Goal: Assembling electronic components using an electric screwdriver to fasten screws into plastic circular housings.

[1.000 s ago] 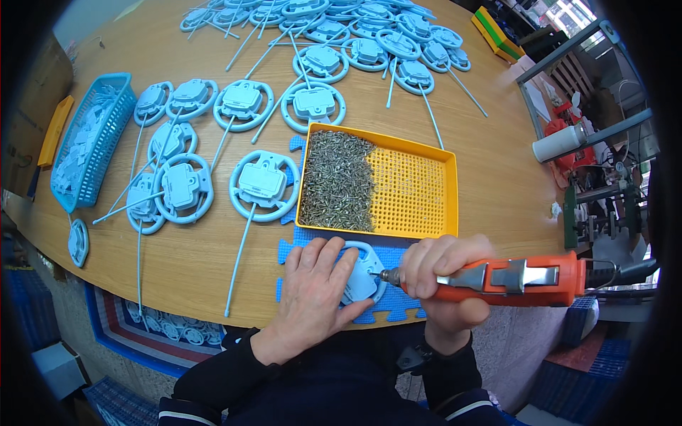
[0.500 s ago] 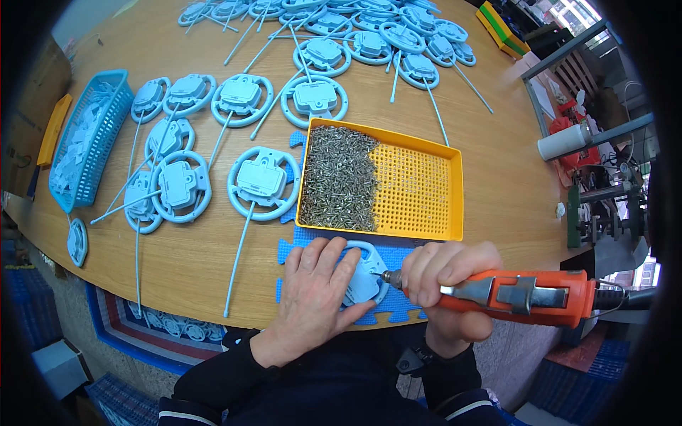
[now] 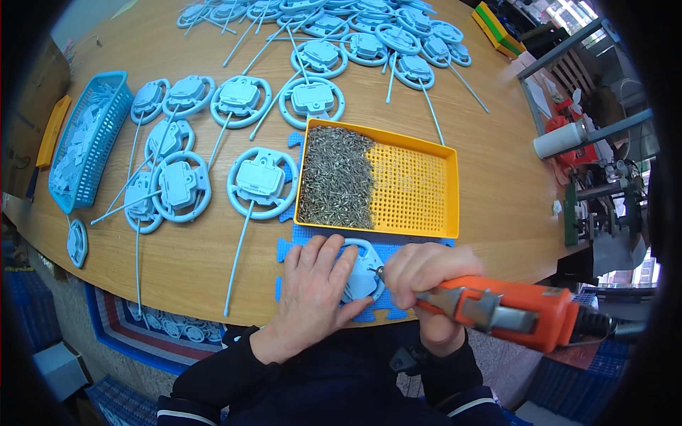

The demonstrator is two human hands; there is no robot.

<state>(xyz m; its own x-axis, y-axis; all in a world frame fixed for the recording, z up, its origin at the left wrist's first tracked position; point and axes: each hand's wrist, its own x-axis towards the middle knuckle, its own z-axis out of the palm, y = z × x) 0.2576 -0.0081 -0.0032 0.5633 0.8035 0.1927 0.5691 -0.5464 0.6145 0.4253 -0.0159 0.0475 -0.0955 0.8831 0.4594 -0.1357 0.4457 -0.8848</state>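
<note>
A light-blue plastic toy steering wheel [image 3: 361,280] lies on a blue foam mat [image 3: 397,251], its back facing up. My left hand [image 3: 312,292] covers its left side, with fingers over the rim and the thumb along the lower edge, holding it against the mat. An orange power screwdriver [image 3: 508,312] is wrapped in my right hand [image 3: 431,282] and tilts down to the right. Its bit touches or nearly touches the wheel's right part; the exact contact is too small to tell. Just beyond stands a yellow tray [image 3: 455,192] with many small metal screws [image 3: 335,177].
More light-blue wheels with thin rods, such as one wheel [image 3: 261,182], lie left of the tray, and others are heaped at the back. A blue basket [image 3: 89,149] of small translucent packets stands at left. A white roll [image 3: 561,142] is mounted on a right-hand frame.
The screwdriver's rear end has swung downward and slightly left, and my right hand has shifted a little left. My left hand stays on the wheel.
</note>
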